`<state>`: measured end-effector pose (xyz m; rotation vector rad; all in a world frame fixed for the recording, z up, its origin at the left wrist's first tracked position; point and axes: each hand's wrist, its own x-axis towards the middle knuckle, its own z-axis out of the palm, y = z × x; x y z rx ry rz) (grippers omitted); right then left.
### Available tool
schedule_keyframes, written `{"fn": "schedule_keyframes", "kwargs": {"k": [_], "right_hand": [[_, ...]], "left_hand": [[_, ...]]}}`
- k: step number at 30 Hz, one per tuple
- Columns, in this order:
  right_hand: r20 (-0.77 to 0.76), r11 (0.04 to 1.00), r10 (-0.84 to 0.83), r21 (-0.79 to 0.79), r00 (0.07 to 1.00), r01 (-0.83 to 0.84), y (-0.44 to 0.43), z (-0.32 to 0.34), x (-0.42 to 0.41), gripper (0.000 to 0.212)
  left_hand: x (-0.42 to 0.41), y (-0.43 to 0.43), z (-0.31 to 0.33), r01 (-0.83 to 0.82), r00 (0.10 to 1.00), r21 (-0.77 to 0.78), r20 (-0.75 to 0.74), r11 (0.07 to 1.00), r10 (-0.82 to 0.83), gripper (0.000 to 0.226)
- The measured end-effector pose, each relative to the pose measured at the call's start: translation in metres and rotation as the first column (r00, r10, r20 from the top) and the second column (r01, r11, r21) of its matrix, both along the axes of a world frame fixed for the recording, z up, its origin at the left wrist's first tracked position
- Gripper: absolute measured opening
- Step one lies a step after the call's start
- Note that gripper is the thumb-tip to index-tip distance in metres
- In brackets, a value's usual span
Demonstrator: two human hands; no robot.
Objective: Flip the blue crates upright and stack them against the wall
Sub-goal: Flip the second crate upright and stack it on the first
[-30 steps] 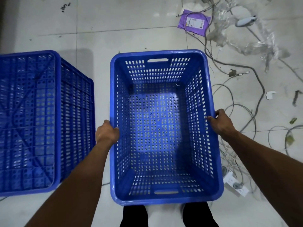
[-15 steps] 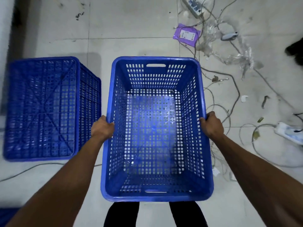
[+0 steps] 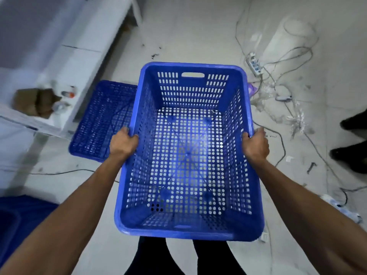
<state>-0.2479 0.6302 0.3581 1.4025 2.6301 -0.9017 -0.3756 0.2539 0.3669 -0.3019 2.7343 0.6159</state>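
Upright blue perforated plastic crate [image 3: 188, 151] held between both hands: left hand [image 3: 123, 144] clamped on its left long rim, right hand [image 3: 256, 145] on the right rim. Second blue crate [image 3: 103, 120], upside down, sits just beyond the left hand's grip, by the white wall [image 3: 49, 36].

Crate [image 3: 188, 147] upright, open side up, gripped at both long rims: left hand [image 3: 122, 144] curled over left rim, right hand [image 3: 256, 144] over right rim. Floor visible through the perforated bottom. Second crate [image 3: 99, 120] upside down on the floor, left and behind, partly hidden by the first. White shelf [image 3: 65, 62] far left, blurred. Cables [image 3: 278, 62] and power strip [image 3: 253, 65] on the floor to the right. Dark shoes [image 3: 351, 139] at right edge.
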Motion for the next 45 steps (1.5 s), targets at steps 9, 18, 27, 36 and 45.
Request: {"fn": "schedule_keyframes", "kwargs": {"k": [9,18,27,36,45], "right_hand": [[-0.072,0.98,0.191,0.077,0.979,-0.186,-0.076,0.086,-0.01,0.034],[-0.132,0.882,0.464,0.154,0.876,-0.445,-0.234,0.132,-0.01,0.039],[-0.195,0.691,0.723,0.183,0.663,-0.699,-0.457,0.165,-0.011,0.035],[-0.204,0.448,0.888,0.177,0.413,-0.876,-0.642,0.162,-0.01,0.039],[-0.185,0.185,0.97,0.135,0.159,-0.973,-0.829,0.137,-0.052,0.038]], "left_hand": [[0.079,-0.09,0.078,-0.125,0.986,0.012,-0.108,0.992,0.125,0.038],[0.198,-0.254,0.107,-0.367,0.879,0.197,-0.248,0.909,0.408,0.031],[0.325,-0.43,0.146,-0.632,0.655,0.199,-0.38,0.749,0.654,0.027],[0.418,-0.539,0.155,-0.855,0.331,0.261,-0.389,0.447,0.86,0.031],[0.443,-0.642,0.122,-0.95,0.197,0.191,-0.24,0.245,0.951,0.036]]}}
